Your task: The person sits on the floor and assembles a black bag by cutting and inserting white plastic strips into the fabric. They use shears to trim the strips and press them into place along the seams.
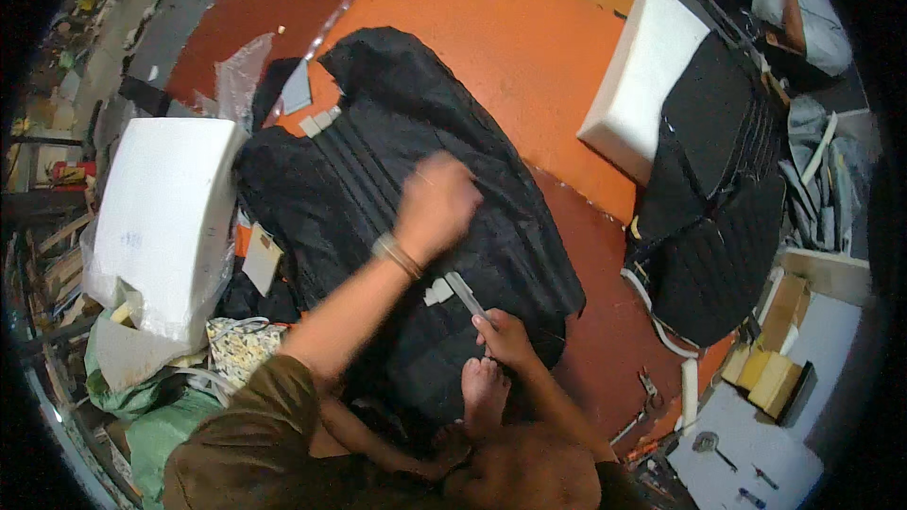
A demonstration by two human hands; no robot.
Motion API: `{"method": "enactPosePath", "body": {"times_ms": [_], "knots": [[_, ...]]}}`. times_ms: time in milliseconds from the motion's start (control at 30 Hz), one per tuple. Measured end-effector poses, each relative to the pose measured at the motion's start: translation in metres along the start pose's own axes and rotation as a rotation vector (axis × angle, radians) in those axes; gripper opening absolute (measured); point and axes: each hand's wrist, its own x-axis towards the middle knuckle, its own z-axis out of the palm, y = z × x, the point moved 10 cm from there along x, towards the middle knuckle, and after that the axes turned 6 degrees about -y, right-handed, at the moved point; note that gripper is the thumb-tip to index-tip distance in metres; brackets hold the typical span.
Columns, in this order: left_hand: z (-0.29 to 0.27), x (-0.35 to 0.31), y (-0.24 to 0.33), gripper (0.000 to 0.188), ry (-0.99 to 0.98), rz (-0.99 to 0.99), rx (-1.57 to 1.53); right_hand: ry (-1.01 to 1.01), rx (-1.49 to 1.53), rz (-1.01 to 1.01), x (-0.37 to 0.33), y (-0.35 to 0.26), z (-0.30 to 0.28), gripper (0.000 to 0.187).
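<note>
Over black fabric (505, 227), the right hand (506, 337) grasps a grey strip (465, 295).
Farther, the left hand (438, 208) is blurred; its grip I cannot tell.

The person wears a brown top (241, 439) with a loose, creased left sleeve (300, 395) ending near the elbow. Behind the left hand (439, 200), a pale band (385, 246) and a thinner, darker band (408, 264) circle the wrist. One visible foot (484, 385) is bare.
</note>
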Motion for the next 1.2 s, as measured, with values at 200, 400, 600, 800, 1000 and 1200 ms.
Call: {"method": "enactPosePath", "body": {"times_ms": [200,400,600,800,1000,1200], "knots": [[-0.129,0.057,-0.281,0.055,0.145,-0.554,0.634,0.051,-0.165,-0.056,-0.018,0.051,-0.009,0.050],[-0.096,0.093,-0.332,0.071,-0.109,-0.515,0.405,0.110,-0.152,0.035,-0.028,0.067,-0.013,0.045],[-0.093,0.093,-0.351,0.071,0.004,-0.477,0.429,0.170,-0.239,0.081,-0.040,0.050,-0.015,0.051],[-0.091,0.096,-0.356,0.073,-0.115,-0.505,0.372,0.215,-0.286,0.071,-0.041,0.037,-0.018,0.049],[-0.078,0.101,-0.343,0.074,-0.171,-0.403,0.466,0.190,-0.329,0.098,-0.043,0.021,-0.019,0.051],[-0.087,0.097,-0.338,0.071,-0.091,-0.407,0.447,0.284,-0.444,-0.071,-0.048,0.031,-0.018,0.042]]}}
